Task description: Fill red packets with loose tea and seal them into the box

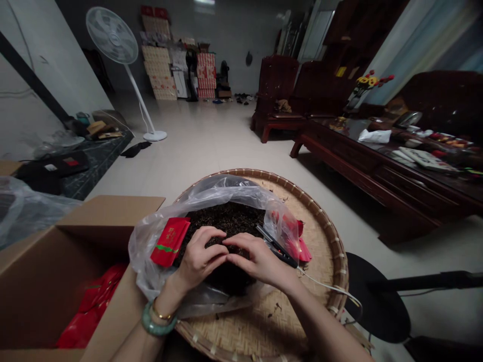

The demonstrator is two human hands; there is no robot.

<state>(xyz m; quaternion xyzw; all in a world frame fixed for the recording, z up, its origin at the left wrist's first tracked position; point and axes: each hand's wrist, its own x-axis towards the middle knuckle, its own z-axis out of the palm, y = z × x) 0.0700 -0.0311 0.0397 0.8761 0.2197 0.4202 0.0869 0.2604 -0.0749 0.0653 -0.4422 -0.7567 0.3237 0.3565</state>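
Curling half-open over dark shreds (pixel 234 216), hands (pixel 199 254) nearly meet — hold unclear — between red packets (pixel 171 241) and a black tool (pixel 277 246).

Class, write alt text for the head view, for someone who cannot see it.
A left hand and a right hand, fingertips close together, over dark, loose, leaf-like material in an open translucent plastic bag on a round woven tray. Flat green-striped red packets lie at its left; a brown cardboard box nearby holds red pouches.
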